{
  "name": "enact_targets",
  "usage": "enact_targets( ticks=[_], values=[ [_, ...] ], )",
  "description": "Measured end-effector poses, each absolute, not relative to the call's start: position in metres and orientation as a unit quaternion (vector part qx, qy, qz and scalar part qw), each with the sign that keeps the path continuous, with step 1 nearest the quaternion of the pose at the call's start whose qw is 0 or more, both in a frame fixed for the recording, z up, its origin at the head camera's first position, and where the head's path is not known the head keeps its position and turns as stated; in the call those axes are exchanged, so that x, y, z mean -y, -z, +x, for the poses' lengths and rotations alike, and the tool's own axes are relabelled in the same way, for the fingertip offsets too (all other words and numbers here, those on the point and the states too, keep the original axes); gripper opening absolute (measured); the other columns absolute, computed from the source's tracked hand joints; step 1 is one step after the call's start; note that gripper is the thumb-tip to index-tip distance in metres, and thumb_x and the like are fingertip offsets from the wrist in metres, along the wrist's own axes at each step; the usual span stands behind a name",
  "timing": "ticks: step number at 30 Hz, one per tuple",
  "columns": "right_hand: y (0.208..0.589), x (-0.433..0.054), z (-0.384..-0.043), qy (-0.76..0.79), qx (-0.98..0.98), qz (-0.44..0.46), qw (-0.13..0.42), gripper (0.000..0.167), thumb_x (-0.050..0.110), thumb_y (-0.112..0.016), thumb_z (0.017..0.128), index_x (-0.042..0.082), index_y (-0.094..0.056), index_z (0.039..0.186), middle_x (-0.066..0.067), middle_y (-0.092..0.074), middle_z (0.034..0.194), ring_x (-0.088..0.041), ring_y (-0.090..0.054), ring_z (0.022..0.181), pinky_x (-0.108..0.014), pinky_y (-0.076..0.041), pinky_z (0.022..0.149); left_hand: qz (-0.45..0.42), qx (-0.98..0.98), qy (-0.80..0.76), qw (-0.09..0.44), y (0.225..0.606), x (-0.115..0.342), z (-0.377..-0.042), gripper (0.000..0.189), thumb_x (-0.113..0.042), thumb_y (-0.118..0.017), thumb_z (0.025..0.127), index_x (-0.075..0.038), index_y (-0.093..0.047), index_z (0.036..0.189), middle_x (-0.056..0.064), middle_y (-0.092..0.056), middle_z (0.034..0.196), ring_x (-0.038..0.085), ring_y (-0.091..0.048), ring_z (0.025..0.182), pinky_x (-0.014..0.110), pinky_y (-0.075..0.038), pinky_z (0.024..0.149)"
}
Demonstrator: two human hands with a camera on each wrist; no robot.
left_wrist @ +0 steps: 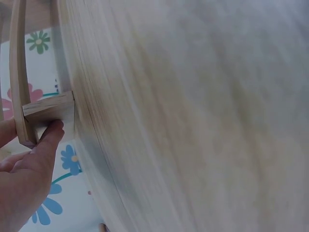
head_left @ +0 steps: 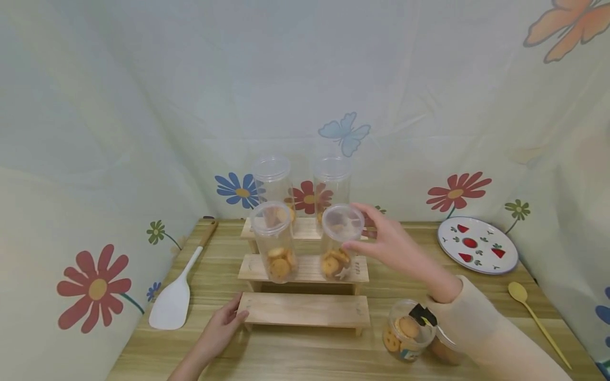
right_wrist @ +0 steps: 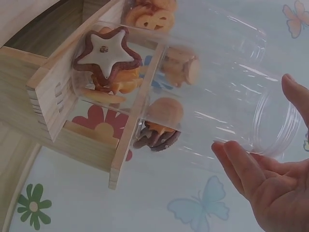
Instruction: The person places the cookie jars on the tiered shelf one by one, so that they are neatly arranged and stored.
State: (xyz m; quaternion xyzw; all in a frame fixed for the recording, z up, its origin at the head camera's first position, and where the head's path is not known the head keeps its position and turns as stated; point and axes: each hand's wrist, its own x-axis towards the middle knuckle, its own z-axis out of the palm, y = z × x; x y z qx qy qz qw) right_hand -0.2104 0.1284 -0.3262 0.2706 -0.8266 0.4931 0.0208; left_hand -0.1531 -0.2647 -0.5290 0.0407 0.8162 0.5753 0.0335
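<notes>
A three-step wooden stand (head_left: 305,309) is on the table, and my left hand (head_left: 221,328) grips the left end of its lowest step. In the left wrist view my thumb and fingers hold the stand's wooden end (left_wrist: 48,108). My right hand (head_left: 381,233) holds a tall clear jar (head_left: 340,259) near its lid, thumb on one side and fingers on the other. This jar stands upright on the middle step, with a star-shaped cookie (right_wrist: 107,54) and other cookies inside. Another clear cookie jar (head_left: 276,248) stands to its left. Two more jars (head_left: 271,174) occupy the top step.
A short cookie tub (head_left: 405,336) sits at the stand's right front, another container (head_left: 448,349) partly behind my sleeve. A white spatula (head_left: 173,301) lies left. On the right are a patterned plate (head_left: 476,238) and a yellow spoon (head_left: 534,317). A flowered curtain (head_left: 305,79) hangs behind.
</notes>
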Motion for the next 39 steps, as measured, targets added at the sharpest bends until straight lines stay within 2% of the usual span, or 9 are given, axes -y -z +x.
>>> enact_targets(
  ticks=[5,14,23,30,39],
  values=[
    [0.326,-0.124,-0.211,-0.487,0.832,0.265,0.032,0.079,0.029,-0.08,0.08,0.009,-0.038,0.144,-0.01,-0.056,0.125,-0.027,-0.058,0.11,-0.044,-0.051,0.092,0.045,-0.814,-0.579,0.028,0.529,0.265,-0.153,0.063,-0.018,-0.058,0.098,0.012,-0.028,0.144,0.031,-0.031,0.146,0.042,-0.044,0.126,0.033,-0.045,0.098],
    [0.326,-0.117,-0.215,-0.485,0.833,0.265,0.037,0.075,0.027,-0.078,0.083,0.008,-0.037,0.143,-0.009,-0.055,0.127,-0.024,-0.058,0.112,-0.034,-0.049,0.095,0.046,-0.81,-0.584,0.024,0.531,0.265,-0.154,0.062,-0.015,-0.059,0.097,0.013,-0.029,0.143,0.03,-0.032,0.146,0.041,-0.044,0.126,0.032,-0.045,0.098],
    [0.329,-0.115,-0.219,-0.49,0.83,0.264,0.034,0.077,0.03,-0.077,0.084,0.007,-0.035,0.145,-0.017,-0.052,0.13,-0.032,-0.055,0.117,-0.04,-0.048,0.096,0.045,-0.804,-0.592,0.034,0.531,0.265,-0.154,0.062,-0.014,-0.058,0.098,0.013,-0.027,0.144,0.03,-0.028,0.148,0.042,-0.042,0.127,0.03,-0.045,0.098],
    [0.329,-0.113,-0.219,-0.498,0.828,0.255,0.035,0.078,0.029,-0.077,0.084,0.007,-0.034,0.145,-0.017,-0.049,0.133,-0.033,-0.054,0.117,-0.041,-0.048,0.096,0.043,-0.806,-0.59,0.034,0.529,0.264,-0.154,0.062,-0.015,-0.058,0.098,0.014,-0.027,0.143,0.031,-0.029,0.147,0.042,-0.043,0.126,0.031,-0.045,0.098],
    [0.327,-0.116,-0.216,-0.484,0.841,0.241,0.03,0.087,0.035,-0.077,0.083,0.006,-0.027,0.149,-0.015,-0.043,0.14,-0.035,-0.05,0.122,-0.045,-0.047,0.096,0.043,-0.802,-0.595,0.032,0.531,0.265,-0.154,0.062,-0.015,-0.058,0.098,0.013,-0.027,0.143,0.029,-0.029,0.148,0.041,-0.044,0.126,0.031,-0.046,0.097]
  ],
)
